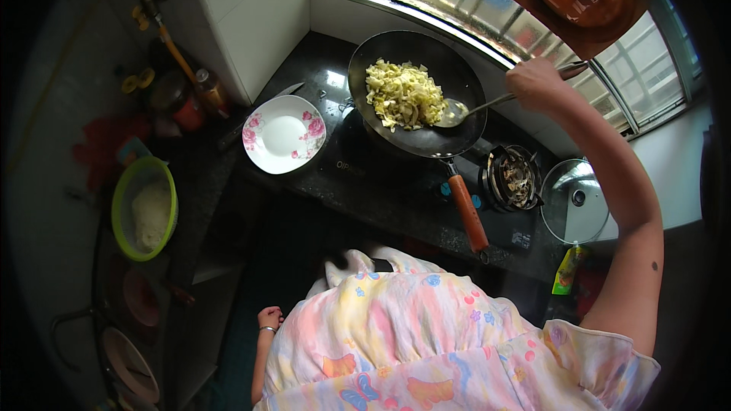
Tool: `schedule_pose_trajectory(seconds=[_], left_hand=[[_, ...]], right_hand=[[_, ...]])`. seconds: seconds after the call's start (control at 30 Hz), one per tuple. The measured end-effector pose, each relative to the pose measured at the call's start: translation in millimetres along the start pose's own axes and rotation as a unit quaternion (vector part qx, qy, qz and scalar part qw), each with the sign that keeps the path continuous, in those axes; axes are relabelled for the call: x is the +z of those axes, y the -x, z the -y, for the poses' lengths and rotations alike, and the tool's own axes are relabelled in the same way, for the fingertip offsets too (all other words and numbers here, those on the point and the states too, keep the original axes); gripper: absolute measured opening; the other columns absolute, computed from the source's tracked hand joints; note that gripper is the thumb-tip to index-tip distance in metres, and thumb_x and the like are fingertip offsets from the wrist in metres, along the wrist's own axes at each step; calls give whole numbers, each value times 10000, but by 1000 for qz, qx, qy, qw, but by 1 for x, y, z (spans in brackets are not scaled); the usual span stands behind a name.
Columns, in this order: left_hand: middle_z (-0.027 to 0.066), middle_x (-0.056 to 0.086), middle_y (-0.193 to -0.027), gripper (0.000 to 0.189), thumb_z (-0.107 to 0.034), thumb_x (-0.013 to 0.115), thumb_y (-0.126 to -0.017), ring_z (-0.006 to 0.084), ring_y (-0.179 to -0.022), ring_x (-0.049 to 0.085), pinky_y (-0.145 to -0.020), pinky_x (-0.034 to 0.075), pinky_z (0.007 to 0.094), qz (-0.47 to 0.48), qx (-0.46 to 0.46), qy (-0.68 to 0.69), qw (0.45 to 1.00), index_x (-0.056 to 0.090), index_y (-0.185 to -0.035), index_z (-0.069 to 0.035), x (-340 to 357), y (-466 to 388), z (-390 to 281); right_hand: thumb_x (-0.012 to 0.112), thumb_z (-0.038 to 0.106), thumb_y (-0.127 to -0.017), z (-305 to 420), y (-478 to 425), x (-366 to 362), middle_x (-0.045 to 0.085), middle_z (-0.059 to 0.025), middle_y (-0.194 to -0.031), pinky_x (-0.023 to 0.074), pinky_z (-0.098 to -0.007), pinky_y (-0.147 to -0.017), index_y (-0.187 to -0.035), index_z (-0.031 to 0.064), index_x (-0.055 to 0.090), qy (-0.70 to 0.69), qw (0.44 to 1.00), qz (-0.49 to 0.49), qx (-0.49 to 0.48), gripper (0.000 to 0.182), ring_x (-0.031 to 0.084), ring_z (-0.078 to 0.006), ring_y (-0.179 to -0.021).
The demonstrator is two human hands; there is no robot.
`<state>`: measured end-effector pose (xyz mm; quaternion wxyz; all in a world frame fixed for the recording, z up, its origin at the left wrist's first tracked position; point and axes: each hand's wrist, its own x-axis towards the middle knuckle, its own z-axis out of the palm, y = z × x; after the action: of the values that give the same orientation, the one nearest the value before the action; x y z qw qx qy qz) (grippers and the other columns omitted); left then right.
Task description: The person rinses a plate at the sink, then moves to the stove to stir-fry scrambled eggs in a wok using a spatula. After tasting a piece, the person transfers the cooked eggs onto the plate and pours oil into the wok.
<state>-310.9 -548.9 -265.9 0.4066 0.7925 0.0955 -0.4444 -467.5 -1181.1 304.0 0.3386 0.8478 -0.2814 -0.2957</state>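
Note:
A black wok [420, 145] sits on the gas cooktop with chopped pale green cabbage [402, 94] heaped in it. My right hand [535, 83] grips the handle of a metal spatula [454, 113], whose blade rests in the wok at the right edge of the cabbage. The wok's wooden handle [468, 214] points towards me, with no hand on it. My left hand [270, 317] hangs low by my side, away from the counter, its fingers curled; whether it holds anything cannot be seen. A white plate with pink flowers [284, 134] lies left of the wok.
Right of the wok is a second burner [514, 178], then a glass lid [574, 201]. A knife [288, 90] lies partly behind the plate. A green-rimmed basket [117, 211] with pale contents stands left, near bottles and jars [210, 91]. An orange plastic rack [611, 40] hangs by the barred window.

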Motion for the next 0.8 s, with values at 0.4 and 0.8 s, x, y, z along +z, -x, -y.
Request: schedule_pose_trajectory(seconds=[0.4, 0.8], left_hand=[[39, 605, -699, 123, -11, 543, -780, 111, -527, 555, -435, 450, 228, 13, 9, -37, 999, 626, -863, -46, 14, 3, -56], [40, 605, -674, 97, -29, 556, -777, 113, -519, 566, -418, 447, 235, 21, 13, -75, 997, 628, -837, -53, 4, 9, -46]], right_hand=[[574, 43, -624, -8, 29, -6, 634, -67, -765, 471, -340, -647, -812, 139, 674, -64, 998, -10, 3, 233, 613, -223, -801], [651, 117, -693, 75, 14, 116, 628, -78, -905, 456, -354, -764, -997, 198, 638, -459, 860, -111, 196, 315, 586, -254, -896]])
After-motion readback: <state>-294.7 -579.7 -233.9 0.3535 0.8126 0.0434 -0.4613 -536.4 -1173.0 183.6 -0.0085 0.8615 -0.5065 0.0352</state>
